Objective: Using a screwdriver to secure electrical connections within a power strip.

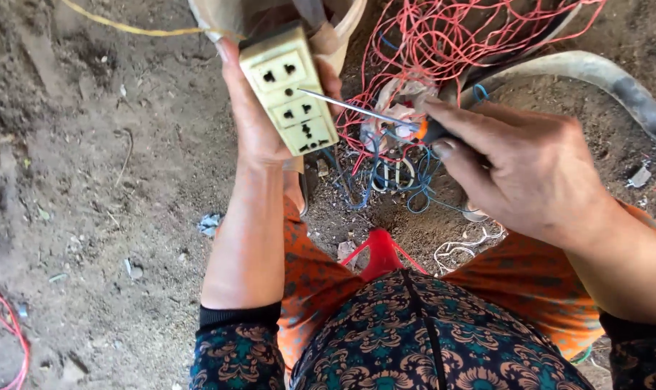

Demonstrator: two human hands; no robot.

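Left hand (pixel 259 123) fingers wrapped around a cream multi-socket power strip (pixel 290 88), held face-up at upper centre of frame. Right hand (pixel 519 170) fingers pinched closed on a screwdriver (pixel 364 110) with orange-black handle; metal tip touches a screw spot on the strip's face. Behind, at top centre-right, a tangle of red wires (pixel 443 43), blue wires (pixel 407 184) below it. Grey hose (pixel 602 72) upper right. Red plastic piece (pixel 381 253) at centre. Dirt ground (pixel 89 180) all around.
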